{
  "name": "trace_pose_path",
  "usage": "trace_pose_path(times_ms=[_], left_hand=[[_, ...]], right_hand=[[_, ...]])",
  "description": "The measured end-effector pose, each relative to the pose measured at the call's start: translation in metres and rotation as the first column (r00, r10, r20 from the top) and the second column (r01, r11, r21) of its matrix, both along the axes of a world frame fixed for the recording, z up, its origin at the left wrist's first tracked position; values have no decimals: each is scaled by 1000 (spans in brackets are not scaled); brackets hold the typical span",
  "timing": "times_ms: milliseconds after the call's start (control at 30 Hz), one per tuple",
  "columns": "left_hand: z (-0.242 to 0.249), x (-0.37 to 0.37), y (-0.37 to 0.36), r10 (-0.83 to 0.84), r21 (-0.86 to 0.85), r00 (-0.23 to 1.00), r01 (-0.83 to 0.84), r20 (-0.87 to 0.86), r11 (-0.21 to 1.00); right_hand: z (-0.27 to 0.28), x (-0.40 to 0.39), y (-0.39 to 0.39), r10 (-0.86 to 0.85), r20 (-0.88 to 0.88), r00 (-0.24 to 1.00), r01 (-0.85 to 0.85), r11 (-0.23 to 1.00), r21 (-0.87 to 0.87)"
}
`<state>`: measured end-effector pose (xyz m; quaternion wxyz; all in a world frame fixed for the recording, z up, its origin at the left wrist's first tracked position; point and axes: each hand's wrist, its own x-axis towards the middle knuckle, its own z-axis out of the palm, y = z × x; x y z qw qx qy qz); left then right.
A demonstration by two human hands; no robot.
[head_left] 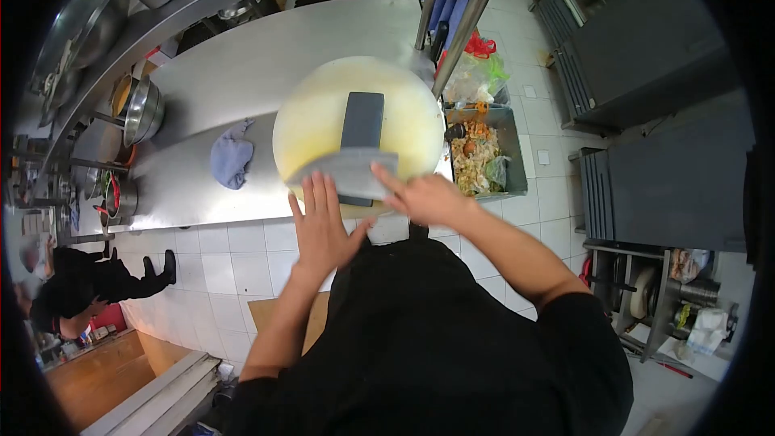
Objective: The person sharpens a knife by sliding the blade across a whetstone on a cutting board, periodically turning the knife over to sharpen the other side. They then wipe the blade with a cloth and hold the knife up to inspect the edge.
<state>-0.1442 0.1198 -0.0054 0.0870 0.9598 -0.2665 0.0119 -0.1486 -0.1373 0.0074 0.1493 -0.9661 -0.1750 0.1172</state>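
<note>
A dark rectangular whetstone [362,119] lies on a round, thick cutting board [303,121]. Across its near part rests the wide grey blade of a cleaver [347,171]. My right hand [432,198] grips the cleaver at its right end, index finger stretched onto the blade; the handle is hidden in the palm. With fingers outstretched, my left hand [321,230] touches the near edge of the blade with its fingertips, its thumb spread to the right.
A blue-grey cloth [232,155] lies on the steel counter [202,121], left of the board. Metal bowls [144,109] stand farther left. A bin of food scraps [484,153] sits to the right, below a steel post [467,36]. Another person [89,282] is at the far left.
</note>
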Motion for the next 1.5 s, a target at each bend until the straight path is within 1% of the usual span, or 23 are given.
trace_pose_path(times_ms=[67,133,200,267,333,367,433,500,567,600,667,733,833,900,933,1000,1033,1167,1200,1267,1300,1400,1500], left_hand=[[-8,65,-18,15,-62,996,-9,86,998],[-4,113,-36,52,17,998,-53,42,998],[1,111,-41,52,27,998,-53,34,998],[-2,96,-42,61,34,998,-62,25,998],[-12,41,-27,-118,-16,986,121,118,993],[-7,22,-30,-122,-13,987,124,107,992],[12,-9,-44,-163,-116,985,157,-50,981],[3,10,-61,-188,-141,982,182,-29,973],[-4,56,-89,-229,-131,973,232,38,964],[-6,76,-103,-229,-94,971,234,61,968],[-5,94,-119,-236,-93,971,238,33,967],[-4,86,-116,-239,-93,971,239,6,967],[3,31,-88,-296,-126,954,299,46,946],[6,11,-77,-303,-125,953,299,-7,946],[1,17,-79,-302,-121,953,297,-20,947],[-4,63,-98,-287,-77,955,292,72,953],[-4,85,-109,-259,-81,965,262,45,962],[-7,100,-112,-222,-98,973,227,55,969],[-3,75,-99,-219,-101,975,221,36,970],[6,21,-67,-198,-112,980,197,9,974],[8,4,-54,-182,-119,983,181,-1,976],[1,8,-29,-115,-51,991,118,68,992],[-4,78,-30,-9,-18,996,11,91,1000]], right_hand=[[6,53,-9,-30,32,999,30,1000,-3],[8,80,-12,-63,60,996,63,998,-1],[13,87,-12,-127,43,991,124,991,56],[8,56,-17,-122,81,989,118,992,51],[4,0,-21,-121,72,990,120,993,18],[9,-26,-23,-130,36,991,130,991,-10],[13,-55,-33,-165,31,986,166,986,-20],[11,-60,-39,-190,26,981,191,981,-26],[7,-31,-54,-321,126,939,333,939,-90],[5,-20,-59,-320,127,939,333,939,-90],[3,-7,-62,-374,260,890,403,913,-64],[8,-23,-59,-363,261,894,396,914,-84],[13,-72,-43,-369,172,913,390,914,-111],[13,-93,-34,-360,79,930,367,926,-92],[7,-87,-34,-360,67,931,365,927,-89],[-7,-48,-40,-404,238,883,431,899,-74],[-2,-28,-40,-422,243,874,453,887,-90],[-1,-13,-42,-376,255,891,413,904,-111],[1,-30,-38,-375,257,891,412,904,-110],[8,-59,-30,-292,50,955,296,948,-117],[9,-61,-26,-291,57,955,296,948,-114],[12,-49,-9,-188,46,981,189,981,-38],[-3,34,-6,-138,127,982,135,990,33]])
